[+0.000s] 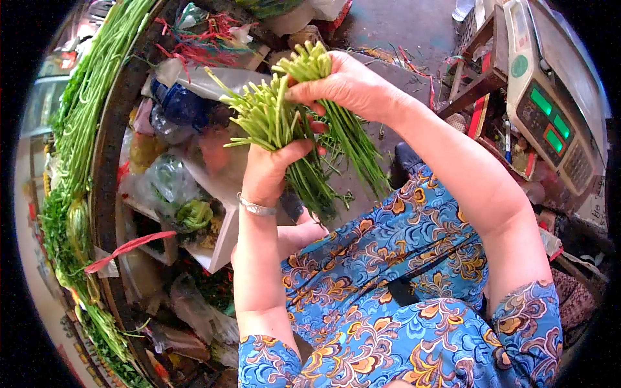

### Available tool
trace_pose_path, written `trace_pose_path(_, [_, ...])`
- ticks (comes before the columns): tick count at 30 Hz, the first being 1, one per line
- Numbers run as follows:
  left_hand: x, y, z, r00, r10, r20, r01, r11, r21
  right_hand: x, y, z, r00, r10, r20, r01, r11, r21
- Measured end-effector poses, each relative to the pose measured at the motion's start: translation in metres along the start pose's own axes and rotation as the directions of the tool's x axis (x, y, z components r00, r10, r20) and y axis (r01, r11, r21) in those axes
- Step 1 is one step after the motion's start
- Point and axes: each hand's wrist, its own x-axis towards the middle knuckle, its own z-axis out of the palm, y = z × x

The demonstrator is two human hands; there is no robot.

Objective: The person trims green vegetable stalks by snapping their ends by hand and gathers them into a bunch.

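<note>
My left hand (266,169), with a bracelet at the wrist, is closed round a thick bunch of leafy green stems (265,116). The pale cut ends fan upward and the darker leafy ends hang below. Just right of it, my right hand (349,87) grips a second bunch of green stems (352,139), whose cut ends stick out above the thumb. My right thumb and fingertips reach to the edge of the left bunch, and some fingers are hidden behind the stems.
On the left, long green stalks (107,84) lie along a dark-edged counter (107,161). Below are plastic bags (171,181), a white box edge (223,242) and red ties (213,35). A digital scale (543,103) with green displays stands at right, beside a wooden stool (482,61).
</note>
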Motion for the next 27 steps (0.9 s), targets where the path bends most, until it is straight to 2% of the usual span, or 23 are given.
trace_pose_path(2, [-0.001, 0.002, 0.0, 1.0, -0.006, 0.023, 0.007, 1.0, -0.022, 0.001, 0.002, 0.001, 1.0, -0.013, 0.029, 0.013, 1.0, 0.001])
trace_pose_path(4, [-0.004, 0.006, -0.001, 0.997, -0.025, -0.077, 0.014, 0.989, -0.144, 0.003, 0.0, -0.002, 0.995, -0.074, -0.069, 0.068, 0.994, -0.081])
trace_pose_path(6, [-0.006, 0.002, -0.014, 0.994, -0.045, -0.103, 0.028, 0.987, -0.159, 0.007, -0.001, -0.01, 0.99, -0.095, -0.101, 0.087, 0.993, -0.079])
trace_pose_path(9, [-0.004, -0.001, -0.02, 0.978, 0.019, -0.207, -0.031, 0.998, -0.054, 0.005, -0.001, -0.015, 0.985, -0.104, -0.139, 0.099, 0.994, -0.04])
trace_pose_path(12, [-0.006, 0.004, -0.02, 0.98, 0.019, -0.198, -0.017, 1.0, 0.012, 0.002, -0.008, -0.018, 0.991, -0.05, -0.12, 0.045, 0.998, -0.039])
trace_pose_path(16, [-0.008, 0.007, -0.023, 0.971, 0.039, -0.238, -0.039, 0.999, 0.006, 0.001, -0.01, -0.023, 0.988, -0.096, -0.118, 0.096, 0.995, -0.003])
trace_pose_path(18, [-0.008, 0.009, -0.027, 0.966, 0.03, -0.257, -0.024, 0.999, 0.028, 0.003, -0.01, -0.025, 0.978, -0.155, -0.14, 0.149, 0.988, -0.05])
trace_pose_path(23, [-0.008, 0.009, -0.028, 0.969, 0.037, -0.243, -0.022, 0.998, 0.062, 0.0, -0.011, -0.023, 0.987, -0.117, -0.113, 0.116, 0.993, -0.018])
trace_pose_path(27, [-0.007, 0.01, -0.02, 0.971, 0.072, -0.227, -0.047, 0.992, 0.117, 0.002, -0.009, -0.018, 0.989, -0.11, -0.103, 0.098, 0.989, -0.114])
